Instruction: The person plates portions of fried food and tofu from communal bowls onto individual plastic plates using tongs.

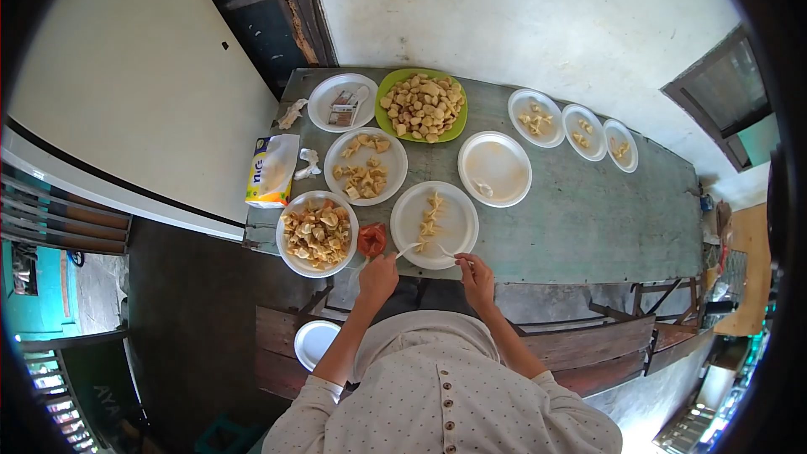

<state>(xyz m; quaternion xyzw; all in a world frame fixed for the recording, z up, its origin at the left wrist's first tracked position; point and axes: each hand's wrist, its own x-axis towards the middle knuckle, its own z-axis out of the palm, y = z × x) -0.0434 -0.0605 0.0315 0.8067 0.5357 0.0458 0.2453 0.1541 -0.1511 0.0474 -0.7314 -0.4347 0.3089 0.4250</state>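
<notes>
My left hand (379, 278) is closed on a white plastic utensil (407, 250) at the near left rim of a white plate (461, 210). On the other side, my right hand (477, 280) grips a white plastic fork (445, 250) over the same plate's near right part. Pale yellow food pieces (431, 217) lie in a line down that plate, and both utensil tips are near the lowest ones. Just left of the plate sits a red plastic bag (371, 239). A plate heaped with crisp-looking pieces (316, 234) stands farther left.
Behind are a green plate (387, 122) of chunks, a white plate of pieces (398, 170), a nearly bare white plate (504, 170) and a plate with packets (319, 105). Several small plates (538, 118) stand back right. A tissue pack (271, 171) is at left.
</notes>
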